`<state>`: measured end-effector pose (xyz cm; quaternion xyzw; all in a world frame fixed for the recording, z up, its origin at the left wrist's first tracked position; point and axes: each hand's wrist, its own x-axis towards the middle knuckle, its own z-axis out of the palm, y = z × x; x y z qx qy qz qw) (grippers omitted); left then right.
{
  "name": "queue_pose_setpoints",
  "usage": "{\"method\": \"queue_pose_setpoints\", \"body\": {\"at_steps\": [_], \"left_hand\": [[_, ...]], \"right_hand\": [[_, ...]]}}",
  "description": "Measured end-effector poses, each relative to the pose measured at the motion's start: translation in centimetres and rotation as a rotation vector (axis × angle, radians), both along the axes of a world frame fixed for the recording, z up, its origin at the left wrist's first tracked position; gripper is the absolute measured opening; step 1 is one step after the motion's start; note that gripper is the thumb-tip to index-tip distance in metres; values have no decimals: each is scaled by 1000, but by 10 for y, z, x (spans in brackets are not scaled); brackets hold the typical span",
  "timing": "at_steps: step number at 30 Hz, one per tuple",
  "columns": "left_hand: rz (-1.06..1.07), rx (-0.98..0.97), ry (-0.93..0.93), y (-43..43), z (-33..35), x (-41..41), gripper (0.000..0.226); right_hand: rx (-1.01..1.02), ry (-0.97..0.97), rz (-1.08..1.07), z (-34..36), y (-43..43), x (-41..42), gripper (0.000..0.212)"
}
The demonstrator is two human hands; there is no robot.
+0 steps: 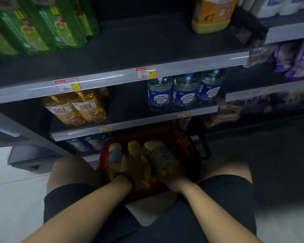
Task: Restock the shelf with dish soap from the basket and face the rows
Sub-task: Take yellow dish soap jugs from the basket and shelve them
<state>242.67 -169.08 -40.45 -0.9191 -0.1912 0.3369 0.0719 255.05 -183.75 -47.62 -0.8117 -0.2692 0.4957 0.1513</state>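
Nearest us, black shorts [226, 199] and two bare knees frame the shot. Both forearms run forward between them into a red basket [186, 142] on the floor. The pale floor [16, 199] shows at the left.

Three yellow dish soap bottles lie side by side in the basket, caps pointing far: left bottle [115, 155], middle bottle [134, 147], right bottle [158, 153].

The left hand [133, 165], with a black band [130, 181] on its wrist, lies palm down over the middle bottle, fingers bent over it. It is blurred, so we cannot tell whether it grips. The right hand [170, 174] wraps the near end of the right bottle and holds it. The left bottle is untouched.

The basket's black handle [205, 146] hangs off its far right side.

Beyond the basket is the shelf unit. The lower shelf has two gold bottles [77, 107] at the left and three clear blue-label bottles [182, 92] at the right, well apart.

The upper shelf [130, 50] shows a dark board with price tags [146, 72] on its front edge. Green bottles [33, 28] stand far left and an orange jug [211, 14] far right.

Purple pouches [297, 57] fill the next bay to the right.
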Motion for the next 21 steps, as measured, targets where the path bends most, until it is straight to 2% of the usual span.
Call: {"method": "queue_pose_setpoints", "body": {"at_steps": [2,3,5,8,12,15,18,21], "left_hand": [[-23,25,-5,-2,-1,3,47],[-32,22,-8,-3,0,3,43],[-84,29,-31,0,-1,1,39],[-163,28,-52,9,10,-7,39],[-127,48,-95,37,19,-29,44],[-22,-39,-238,58,23,-41,51],[36,-160,-417,66,28,-44,49],[136,-294,-570,69,39,-44,47]], "right_hand": [[1,26,19,-11,1,-1,112],[2,36,22,-8,2,-2,109],[10,9,34,2,3,-5,83],[23,-10,46,12,3,-4,80],[29,-67,21,11,-2,-2,70],[63,-81,6,12,-3,-3,83],[145,-95,-31,0,0,-2,103],[227,-105,10,-2,9,2,114]]}}
